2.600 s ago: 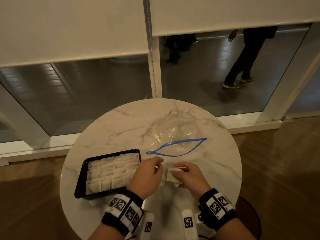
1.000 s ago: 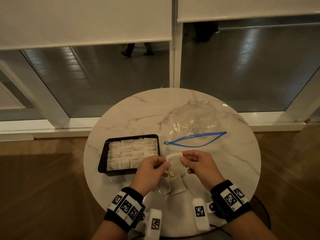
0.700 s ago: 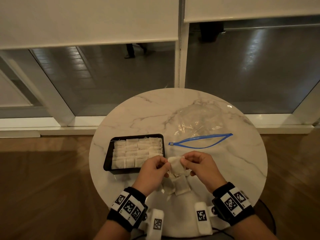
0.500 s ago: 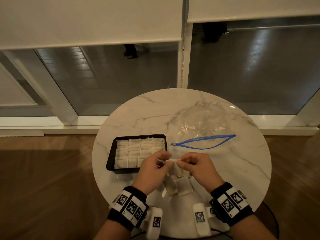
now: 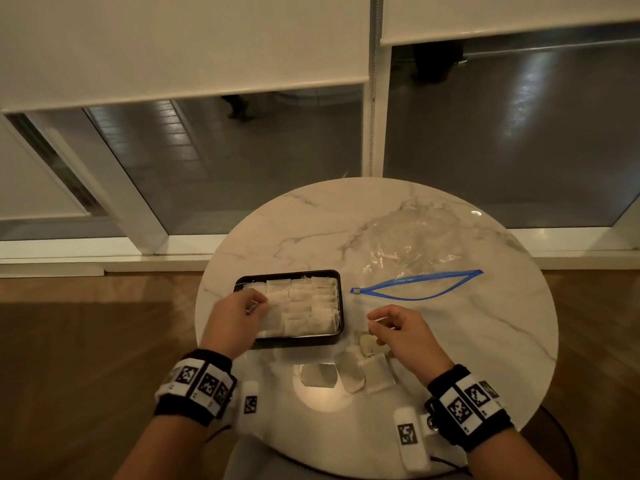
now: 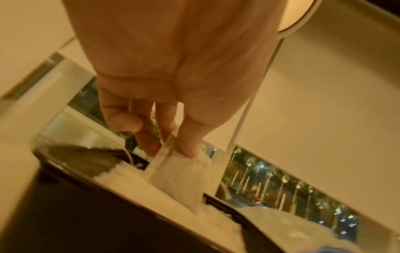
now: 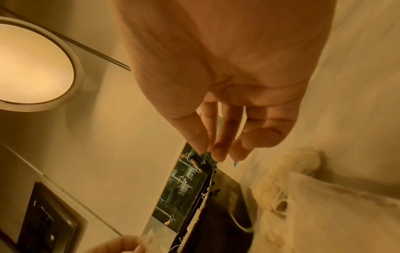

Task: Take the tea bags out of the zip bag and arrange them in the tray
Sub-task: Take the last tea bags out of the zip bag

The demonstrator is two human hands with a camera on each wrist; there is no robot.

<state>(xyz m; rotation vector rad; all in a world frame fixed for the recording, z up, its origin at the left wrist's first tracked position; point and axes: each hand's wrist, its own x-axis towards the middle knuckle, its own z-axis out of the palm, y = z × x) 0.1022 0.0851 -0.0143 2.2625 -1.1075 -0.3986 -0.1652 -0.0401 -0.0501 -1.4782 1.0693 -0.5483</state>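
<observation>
Left hand [image 5: 239, 315] pinches a tea bag [image 6: 184, 179] over the black tray [image 5: 341, 299]; right hand [image 5: 401, 332], beside the tray, pinches a thin string [image 5: 379, 319].

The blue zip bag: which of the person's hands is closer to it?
The right hand, just in front of the zip bag. The left hand is farther off, over the tray.

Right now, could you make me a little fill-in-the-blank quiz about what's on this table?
1. The left hand pinches a ____ over the black tray.
2. The zip bag has a ____ zipper strip.
3. The loose tea bags lie on the marble table nearest the ____ hand.

Missing words: tea bag; blue; right
</observation>
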